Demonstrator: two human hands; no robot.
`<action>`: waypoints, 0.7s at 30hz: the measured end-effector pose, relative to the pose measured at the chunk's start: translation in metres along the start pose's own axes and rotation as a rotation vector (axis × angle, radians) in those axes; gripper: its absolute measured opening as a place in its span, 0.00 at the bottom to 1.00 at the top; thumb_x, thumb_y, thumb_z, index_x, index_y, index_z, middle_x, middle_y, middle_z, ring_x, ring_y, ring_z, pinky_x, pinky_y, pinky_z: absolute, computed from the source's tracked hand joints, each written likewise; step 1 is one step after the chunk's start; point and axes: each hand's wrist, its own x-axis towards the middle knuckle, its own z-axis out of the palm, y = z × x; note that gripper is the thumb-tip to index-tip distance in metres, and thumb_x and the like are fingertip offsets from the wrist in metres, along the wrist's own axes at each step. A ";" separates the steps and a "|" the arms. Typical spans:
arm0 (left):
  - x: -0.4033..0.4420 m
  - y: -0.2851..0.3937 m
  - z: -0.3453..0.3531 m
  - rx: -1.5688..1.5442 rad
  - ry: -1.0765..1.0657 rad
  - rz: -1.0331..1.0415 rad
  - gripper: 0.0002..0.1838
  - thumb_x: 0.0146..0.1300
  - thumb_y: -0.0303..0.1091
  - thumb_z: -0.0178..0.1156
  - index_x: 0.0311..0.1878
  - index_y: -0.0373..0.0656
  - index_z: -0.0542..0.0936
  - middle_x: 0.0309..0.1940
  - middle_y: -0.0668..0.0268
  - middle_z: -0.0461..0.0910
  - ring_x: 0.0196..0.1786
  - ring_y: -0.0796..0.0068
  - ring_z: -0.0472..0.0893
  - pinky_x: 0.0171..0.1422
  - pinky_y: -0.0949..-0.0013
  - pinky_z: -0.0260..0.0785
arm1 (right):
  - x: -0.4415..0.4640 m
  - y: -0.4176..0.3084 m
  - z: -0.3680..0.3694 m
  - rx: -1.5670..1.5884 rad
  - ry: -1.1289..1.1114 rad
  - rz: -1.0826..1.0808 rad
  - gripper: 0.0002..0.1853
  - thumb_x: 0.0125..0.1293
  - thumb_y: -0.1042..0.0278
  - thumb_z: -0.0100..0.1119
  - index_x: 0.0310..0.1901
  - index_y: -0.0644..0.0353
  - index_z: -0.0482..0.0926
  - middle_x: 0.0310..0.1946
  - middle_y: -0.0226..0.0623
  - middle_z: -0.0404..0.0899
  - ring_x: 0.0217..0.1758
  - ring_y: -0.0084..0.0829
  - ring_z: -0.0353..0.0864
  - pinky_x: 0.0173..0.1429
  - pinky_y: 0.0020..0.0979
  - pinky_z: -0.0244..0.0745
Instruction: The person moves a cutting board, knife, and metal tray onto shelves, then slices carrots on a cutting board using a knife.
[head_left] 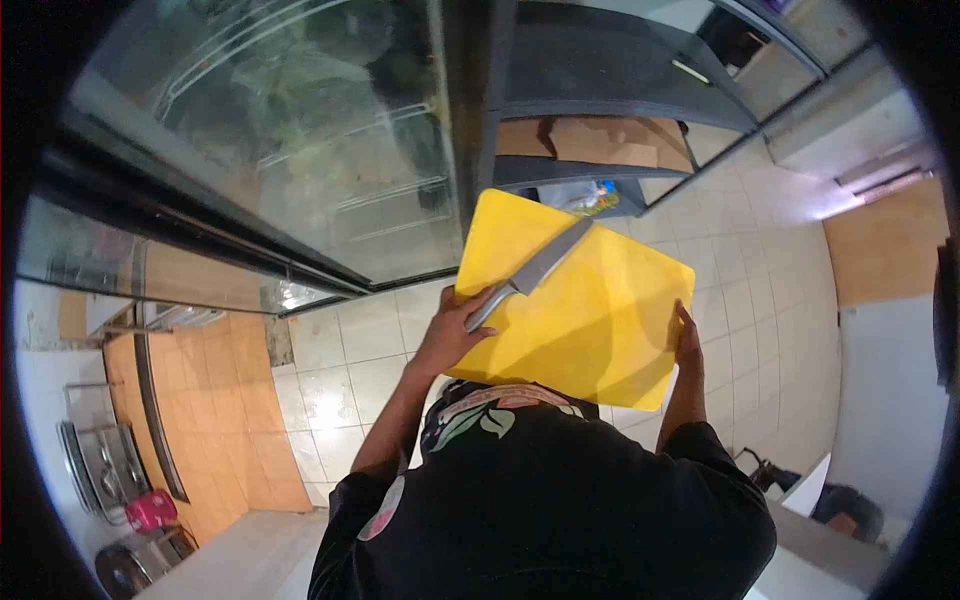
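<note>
Floored in pale square tiles [770, 300] at three o'clock, with a bright reflection [330, 402] on more of them at eight, just beside orange tiling [230, 420]. Fronted between ten and eleven o'clock by large glass panels [300, 130] in dark frames, and furnished at one with dark shelves [600, 60]. Bounded around three o'clock by an orange-brown panel [890, 245] and a white wall [885, 390], with a pale glow [835, 200] between two and three.
</note>
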 end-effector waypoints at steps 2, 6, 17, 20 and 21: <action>-0.001 0.000 -0.008 0.011 -0.024 -0.021 0.42 0.53 0.37 0.73 0.73 0.60 0.69 0.62 0.51 0.68 0.66 0.48 0.69 0.70 0.57 0.65 | -0.022 0.000 0.016 -0.044 0.089 -0.027 0.35 0.68 0.44 0.60 0.69 0.58 0.68 0.61 0.39 0.76 0.61 0.37 0.77 0.64 0.37 0.73; 0.007 -0.014 -0.003 0.043 -0.023 0.055 0.42 0.52 0.37 0.74 0.73 0.60 0.69 0.61 0.51 0.69 0.65 0.50 0.70 0.70 0.58 0.65 | -0.028 0.031 -0.005 -0.007 0.036 -0.086 0.35 0.69 0.43 0.58 0.69 0.58 0.67 0.62 0.39 0.76 0.62 0.36 0.76 0.63 0.36 0.73; 0.093 0.009 -0.005 0.066 -0.047 -0.008 0.42 0.52 0.38 0.75 0.72 0.62 0.69 0.59 0.50 0.70 0.65 0.50 0.72 0.69 0.57 0.67 | -0.012 -0.028 -0.004 0.054 0.065 -0.133 0.33 0.71 0.44 0.56 0.68 0.62 0.68 0.60 0.41 0.77 0.60 0.34 0.78 0.63 0.37 0.74; 0.137 0.041 -0.015 0.087 -0.062 -0.024 0.42 0.52 0.37 0.75 0.72 0.62 0.70 0.59 0.51 0.70 0.64 0.50 0.72 0.69 0.57 0.67 | 0.012 -0.069 0.002 0.043 0.143 -0.029 0.33 0.72 0.45 0.56 0.68 0.61 0.68 0.61 0.41 0.76 0.61 0.36 0.78 0.63 0.39 0.75; 0.148 0.046 -0.012 0.086 -0.058 -0.035 0.42 0.52 0.37 0.75 0.72 0.62 0.70 0.59 0.51 0.70 0.64 0.50 0.73 0.69 0.57 0.66 | 0.016 -0.084 0.007 0.040 0.160 -0.047 0.33 0.71 0.45 0.57 0.68 0.60 0.68 0.61 0.42 0.76 0.61 0.36 0.77 0.63 0.39 0.74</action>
